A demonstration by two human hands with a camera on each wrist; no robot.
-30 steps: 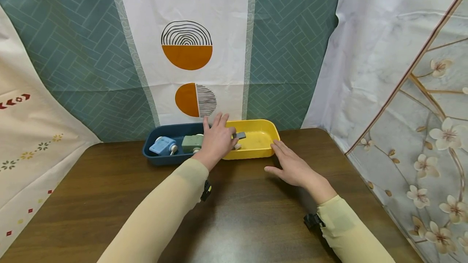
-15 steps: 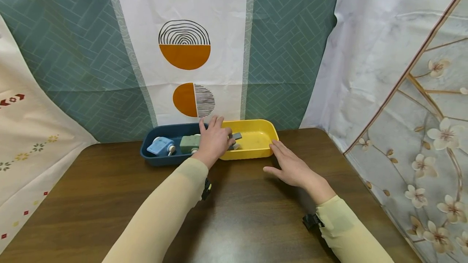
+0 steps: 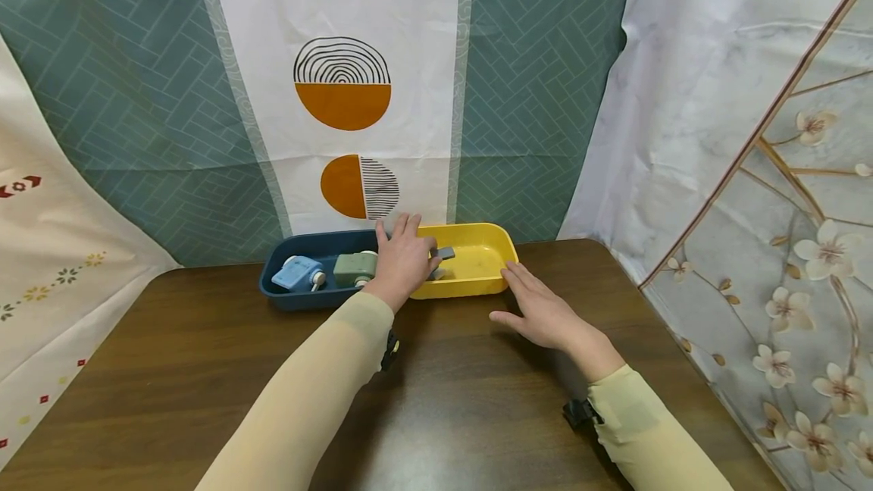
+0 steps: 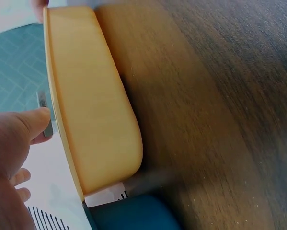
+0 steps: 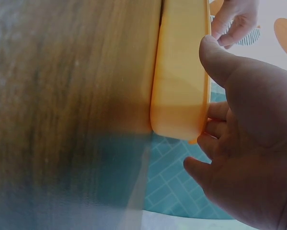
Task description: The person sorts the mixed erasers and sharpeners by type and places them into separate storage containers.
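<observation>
My left hand reaches over the seam between a dark blue tray and a yellow tray and pinches a small grey object just inside the yellow tray's left end. In the left wrist view my thumb presses on that grey object above the yellow tray's rim. My right hand lies flat on the table with straight fingers, its fingertips at the yellow tray's near right corner. The right wrist view shows the right hand beside the yellow tray.
The blue tray holds a light blue item and a pale green item. Both trays stand at the far edge of a dark wooden table, against patterned curtains. Cloth also hangs at the left and right sides.
The left hand with the grey object has barely shifted over the yellow tray's left end. The right hand has stayed where it was.
</observation>
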